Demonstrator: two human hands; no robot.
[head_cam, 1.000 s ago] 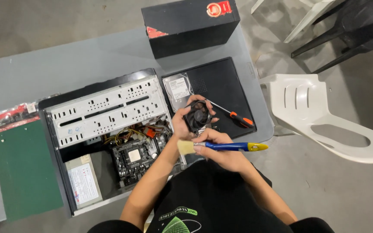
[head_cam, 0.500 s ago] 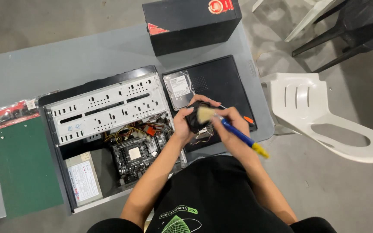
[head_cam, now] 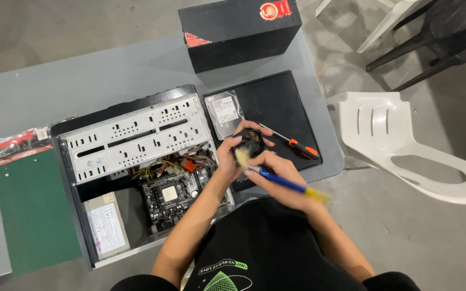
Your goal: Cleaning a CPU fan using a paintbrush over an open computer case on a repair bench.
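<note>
Grey tabletop point(head_cam: 136, 70) is lying matte and smooth under an opened desktop case point(head_cam: 130, 172), whose perforated steel drive cage is sitting above a dark motherboard and tangled coloured wires. At the centre, the left hand point(head_cam: 230, 156) is gripping a small black round fan point(head_cam: 250, 143), fingers wrapped around its rim. The right hand point(head_cam: 279, 172), at five o'clock from the fan, is clasping a brush point(head_cam: 276, 179) with a blue and yellow plastic handle, its pale bristles touching the fan. Compared with half a second ago, the bristles are sitting lower on the fan. At two o'clock, an orange-handled screwdriver point(head_cam: 297, 145) is resting on a flat black panel point(head_cam: 284, 108), beside a metallic hard drive point(head_cam: 225, 113)
</note>
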